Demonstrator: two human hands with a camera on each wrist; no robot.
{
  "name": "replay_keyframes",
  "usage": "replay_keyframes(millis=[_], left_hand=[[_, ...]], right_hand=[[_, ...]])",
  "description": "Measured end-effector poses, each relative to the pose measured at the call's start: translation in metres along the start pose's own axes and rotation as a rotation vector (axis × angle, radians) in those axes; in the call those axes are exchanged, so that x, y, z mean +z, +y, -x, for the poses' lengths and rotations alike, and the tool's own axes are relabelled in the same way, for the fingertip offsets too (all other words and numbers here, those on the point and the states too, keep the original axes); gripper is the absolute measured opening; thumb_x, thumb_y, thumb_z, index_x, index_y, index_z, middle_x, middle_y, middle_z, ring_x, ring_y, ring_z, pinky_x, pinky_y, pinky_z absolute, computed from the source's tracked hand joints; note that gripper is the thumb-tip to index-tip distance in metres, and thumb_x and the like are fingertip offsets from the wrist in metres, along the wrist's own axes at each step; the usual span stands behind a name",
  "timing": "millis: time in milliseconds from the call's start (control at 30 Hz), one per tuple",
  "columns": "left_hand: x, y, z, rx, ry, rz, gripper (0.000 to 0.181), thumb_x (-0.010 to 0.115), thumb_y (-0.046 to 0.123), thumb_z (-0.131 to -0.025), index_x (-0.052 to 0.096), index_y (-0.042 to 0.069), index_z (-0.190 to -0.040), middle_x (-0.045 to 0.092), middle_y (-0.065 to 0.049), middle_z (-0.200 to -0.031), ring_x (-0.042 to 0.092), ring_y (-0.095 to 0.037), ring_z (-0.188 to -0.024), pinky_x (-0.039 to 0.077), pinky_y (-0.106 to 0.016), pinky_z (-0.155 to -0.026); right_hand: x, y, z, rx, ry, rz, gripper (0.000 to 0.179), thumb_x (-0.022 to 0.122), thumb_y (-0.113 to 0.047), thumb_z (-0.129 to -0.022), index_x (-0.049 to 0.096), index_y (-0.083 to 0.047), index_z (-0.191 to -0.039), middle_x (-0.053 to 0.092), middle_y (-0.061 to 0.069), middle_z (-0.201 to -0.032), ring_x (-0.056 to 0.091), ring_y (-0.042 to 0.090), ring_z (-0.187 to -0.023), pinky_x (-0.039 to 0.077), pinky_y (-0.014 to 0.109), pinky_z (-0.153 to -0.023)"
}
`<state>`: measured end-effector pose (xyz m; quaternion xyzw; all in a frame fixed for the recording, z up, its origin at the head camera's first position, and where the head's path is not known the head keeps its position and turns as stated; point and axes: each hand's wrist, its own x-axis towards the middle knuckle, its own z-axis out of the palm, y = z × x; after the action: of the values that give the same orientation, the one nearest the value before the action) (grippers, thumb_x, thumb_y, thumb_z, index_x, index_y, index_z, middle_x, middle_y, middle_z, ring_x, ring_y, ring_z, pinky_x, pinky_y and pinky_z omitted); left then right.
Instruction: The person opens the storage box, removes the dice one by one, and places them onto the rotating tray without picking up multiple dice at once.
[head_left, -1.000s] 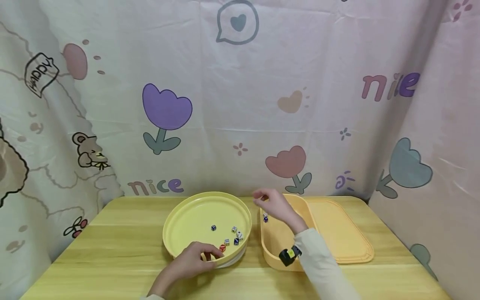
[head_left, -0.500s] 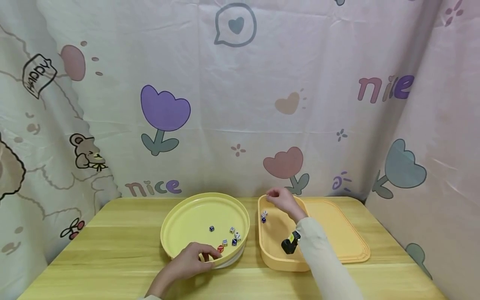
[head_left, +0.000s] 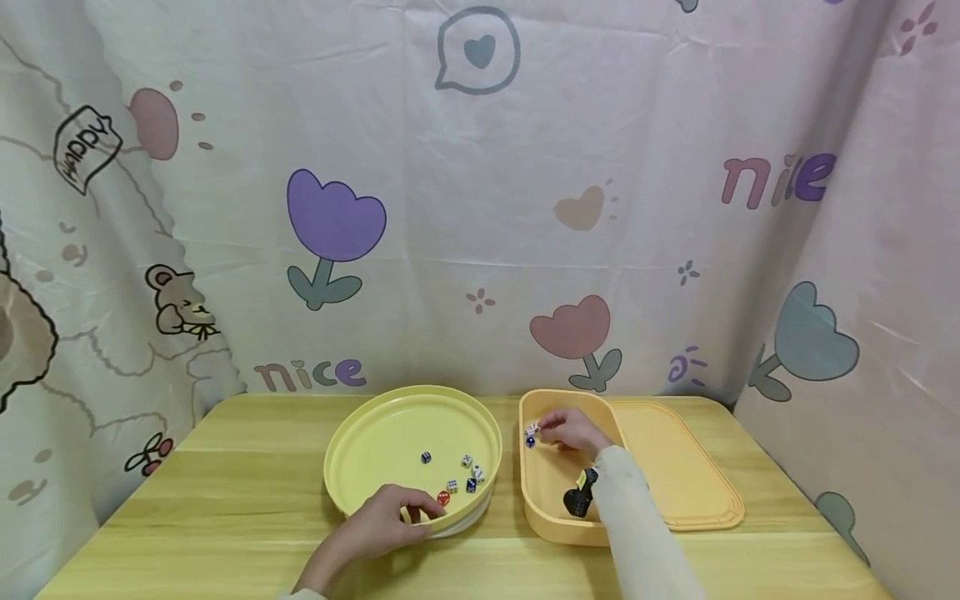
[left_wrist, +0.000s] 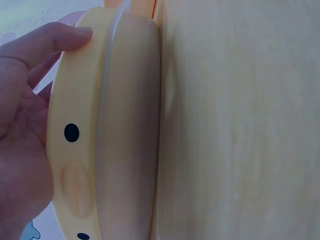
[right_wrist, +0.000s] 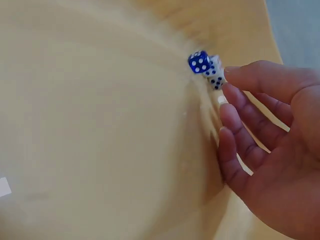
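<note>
In the head view, my left hand (head_left: pixel 390 523) holds the near rim of a round yellow tray (head_left: pixel 375 402), thumb outside, fingers over the edge. The left wrist view has the thumb on the tray's wall (left_wrist: pixel 77 95). Several dice lie in the tray, among them a red die (head_left: pixel 443 497) and a dark blue die (head_left: pixel 426 457). My right hand (head_left: pixel 573 429) is inside an orange box (head_left: pixel 540 521), fingers bent and thumb apart. Its fingertips are right beside white dice (right_wrist: pixel 216 80) and a blue die (right_wrist: pixel 199 62) at the box wall; whether they touch is unclear.
A flat orange lid (head_left: pixel 686 467) lies right of the box on the wooden table (head_left: pixel 225 500). A patterned curtain (head_left: pixel 450 208) hangs behind and along both sides. A black wrist camera (head_left: pixel 580 493) sits on the right wrist.
My right hand has gone from the box's left rim across its back edge, then down into it beside the dice. The left hand stays on the tray rim.
</note>
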<state>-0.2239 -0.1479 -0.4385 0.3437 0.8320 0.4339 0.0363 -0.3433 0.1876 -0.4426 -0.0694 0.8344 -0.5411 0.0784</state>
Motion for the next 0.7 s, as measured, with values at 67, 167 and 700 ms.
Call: replay_keyframes(millis=[67,167,700], left_hand=[[0.000,0.000,-0.001,-0.006,-0.002,-0.007,0.017,0.070,0.005,-0.080,0.074,0.010,-0.095,0.066,0.012,-0.088,0.052,-0.002,-0.077,0.044,-0.023,-0.065],[0.000,0.000,-0.002,-0.008,-0.006,-0.015,0.017,0.069,0.005,-0.080,0.074,0.011,-0.095,0.065,0.012,-0.089,0.052,-0.002,-0.077,0.044,-0.023,-0.065],[0.000,-0.001,-0.002,-0.016,-0.001,-0.019,0.016,0.070,0.007,-0.080,0.075,0.011,-0.095,0.066,0.012,-0.090,0.052,-0.002,-0.076,0.045,-0.023,-0.064]], right_hand=[[-0.001,0.004,0.000,0.006,-0.001,-0.012,0.021,0.066,0.004,-0.082,0.062,0.011,-0.101,0.066,0.007,-0.086,0.055,0.011,-0.071,0.045,0.026,-0.064],[-0.002,0.007,0.001,0.011,-0.001,-0.024,0.023,0.066,0.005,-0.079,0.063,0.010,-0.101,0.067,0.006,-0.089,0.056,0.011,-0.075,0.044,0.027,-0.067],[0.006,0.013,-0.002,-0.033,-0.048,-0.056,0.031,0.066,0.013,-0.072,0.065,0.013,-0.103,0.068,0.016,-0.099,0.062,0.020,-0.090,0.049,0.032,-0.079]])
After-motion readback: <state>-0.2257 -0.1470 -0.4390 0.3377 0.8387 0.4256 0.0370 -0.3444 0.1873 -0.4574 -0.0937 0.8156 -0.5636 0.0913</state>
